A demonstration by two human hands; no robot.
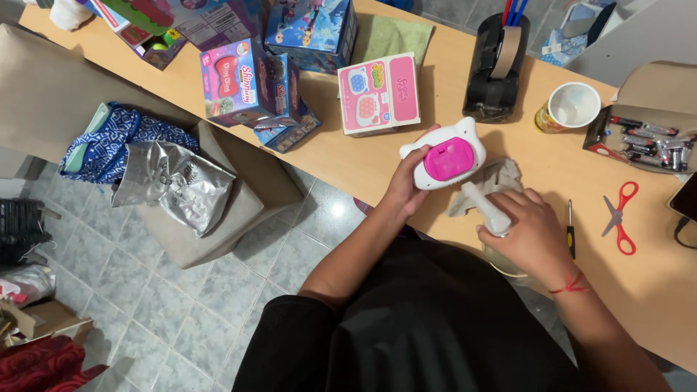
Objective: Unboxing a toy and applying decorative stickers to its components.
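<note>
Left hand [404, 190] closed around the lower end of a white toy [443, 154] with a pink panel, held just above the worktop [450, 58] near its front edge. Right hand [528, 231] wrapped around the neck of a clear spray bottle [485, 207], nozzle pointing up toward the toy — almost touching it. Grey crumpled cloth [501, 178] lying on the worktop right behind the bottle, between both hands. Red thread around the right wrist.

Small screwdriver [571, 231] just beside the right hand, red-handled scissors [619, 215] further along toward the right end. Paper cup [571, 107] and black tape dispenser [496, 69] toward the back edge. Open cardboard box of batteries [648, 141] at the right end. Pink-and-white toy box [380, 93] flat on the worktop behind the left hand; purple boxes [254, 91] stacked further toward the left end. Silver foil bag [174, 185] off the worktop, on a beige stool beside it.
</note>
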